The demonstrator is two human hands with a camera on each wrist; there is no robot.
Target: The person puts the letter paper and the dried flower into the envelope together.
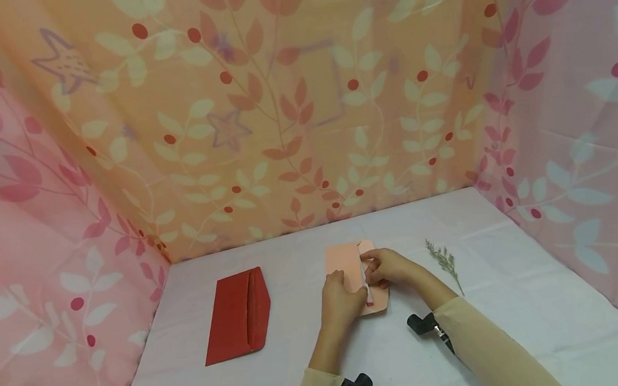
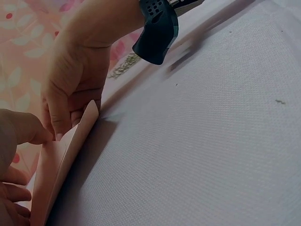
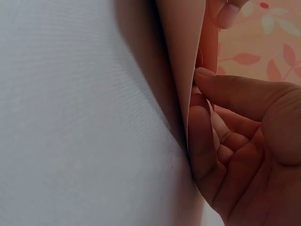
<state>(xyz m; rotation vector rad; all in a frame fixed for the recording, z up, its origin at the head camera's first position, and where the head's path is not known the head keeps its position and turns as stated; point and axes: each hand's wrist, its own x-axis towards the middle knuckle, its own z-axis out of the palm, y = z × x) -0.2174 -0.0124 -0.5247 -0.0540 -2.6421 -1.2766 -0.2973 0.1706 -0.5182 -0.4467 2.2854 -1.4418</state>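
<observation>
A peach envelope (image 1: 344, 257) lies on the table with its flap (image 1: 381, 300) spread to the right. Along its opening shows a strip of white card (image 1: 363, 267), with a small red bit (image 1: 370, 303) at the near end. My left hand (image 1: 340, 301) grips the envelope's near left part, thumb on top close to the opening. At that opening my right hand (image 1: 385, 266) has its thumb and curled fingers at the white card's edge. In the right wrist view the thumb (image 3: 235, 92) meets the paper edge; the fingertips are partly hidden behind it.
A red envelope (image 1: 228, 318) lies to the left, its flap (image 1: 260, 310) folded out to the right. Right of my right hand is a dried green sprig (image 1: 444, 260). Printed cloth walls (image 1: 304, 127) enclose the white table (image 1: 299, 361) at the back and both sides.
</observation>
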